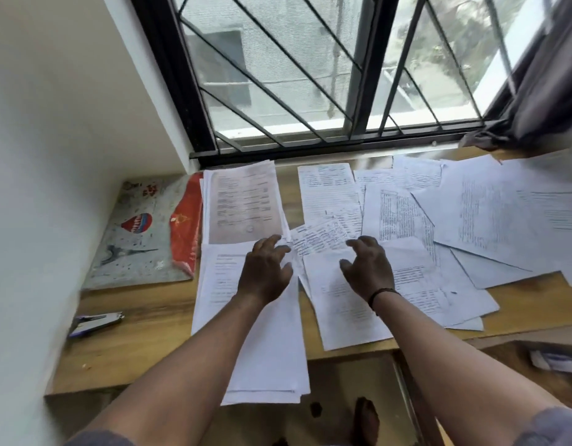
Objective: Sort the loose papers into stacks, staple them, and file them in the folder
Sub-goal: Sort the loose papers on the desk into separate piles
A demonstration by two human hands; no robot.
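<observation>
Wooden desk (143, 346), two hands (313, 268) over papers (471, 220), one stapler (96, 321)

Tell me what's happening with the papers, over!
Left hand and right hand open, holding nothing. Loose papers spread unsorted. Stapler and folder untouched at left. Nothing blocking.

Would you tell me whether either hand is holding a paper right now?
Neither: the left hand and right hand hover, fingers loosely spread, over the loose papers.
</observation>
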